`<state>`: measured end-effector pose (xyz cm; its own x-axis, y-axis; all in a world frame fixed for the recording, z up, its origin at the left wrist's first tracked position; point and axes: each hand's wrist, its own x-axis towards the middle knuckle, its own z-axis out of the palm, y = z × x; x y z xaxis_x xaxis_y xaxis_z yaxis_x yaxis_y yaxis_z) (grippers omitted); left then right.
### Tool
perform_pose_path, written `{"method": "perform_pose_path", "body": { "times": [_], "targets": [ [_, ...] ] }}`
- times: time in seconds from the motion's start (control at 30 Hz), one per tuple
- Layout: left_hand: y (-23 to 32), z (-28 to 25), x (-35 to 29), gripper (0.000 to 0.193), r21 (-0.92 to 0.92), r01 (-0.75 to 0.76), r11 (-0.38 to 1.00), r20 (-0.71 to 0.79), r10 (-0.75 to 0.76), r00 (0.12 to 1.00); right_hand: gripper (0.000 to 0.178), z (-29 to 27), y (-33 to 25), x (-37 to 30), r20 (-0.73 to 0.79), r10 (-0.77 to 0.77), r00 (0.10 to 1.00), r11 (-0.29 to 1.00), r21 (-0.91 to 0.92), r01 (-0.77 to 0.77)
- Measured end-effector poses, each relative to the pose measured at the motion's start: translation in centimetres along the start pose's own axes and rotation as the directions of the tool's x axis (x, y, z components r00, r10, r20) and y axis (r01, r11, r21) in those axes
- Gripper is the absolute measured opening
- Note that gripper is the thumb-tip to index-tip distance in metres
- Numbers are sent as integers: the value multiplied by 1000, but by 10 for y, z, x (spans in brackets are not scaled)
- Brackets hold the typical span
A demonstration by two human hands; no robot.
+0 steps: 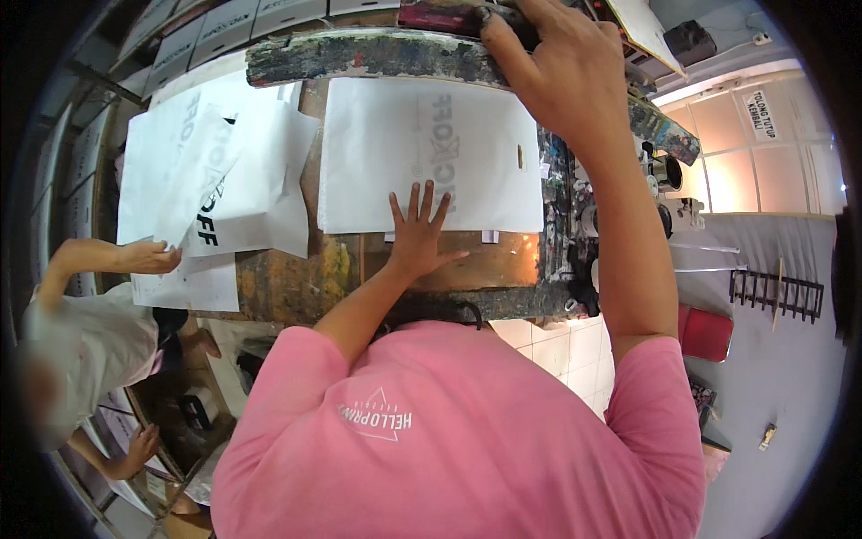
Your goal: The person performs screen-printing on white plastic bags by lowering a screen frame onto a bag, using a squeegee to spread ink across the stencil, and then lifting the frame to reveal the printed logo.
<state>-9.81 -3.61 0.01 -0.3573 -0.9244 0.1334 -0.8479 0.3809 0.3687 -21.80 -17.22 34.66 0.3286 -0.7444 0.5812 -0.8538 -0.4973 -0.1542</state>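
A white plastic bag point(422, 153) with a faint grey print and a cut-out handle lies flat on a paint-stained wooden table point(296, 278). My left hand point(419, 235) rests palm down on the bag's near edge, fingers spread and holding nothing. My right hand point(543, 63) reaches over the bag's far right corner. It is closed on the paint-crusted printing frame point(377, 54), which is raised along the bag's far edge, and its fingers are over a dark red bar point(440, 13).
Left of the table, a co-worker's hand point(148, 258) touches a loose pile of printed white bags point(224, 180). Cardboard boxes point(224, 22) line the far left. Paint cans point(666, 171), a black rack point(777, 294) and a red object point(707, 334) are at the right.
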Motion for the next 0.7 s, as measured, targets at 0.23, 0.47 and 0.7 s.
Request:
{"method": "perform_pose_path", "body": {
  "times": [0.23,0.47,0.7],
  "targets": [
    [-21,-189,-35,99,-843,-322,-431,-127,-423,897,44,35,34,-88,392,-259,883,966,91,243],
    [-32,-118,-99,113,-770,208,-603,592,-555,584,44,175,90,-140,432,-115,895,946,323,-35],
    [-32,-100,-99,109,-749,337,-570,660,-601,451,34,317,164,-32,482,-130,866,990,116,83]
  ]
}}
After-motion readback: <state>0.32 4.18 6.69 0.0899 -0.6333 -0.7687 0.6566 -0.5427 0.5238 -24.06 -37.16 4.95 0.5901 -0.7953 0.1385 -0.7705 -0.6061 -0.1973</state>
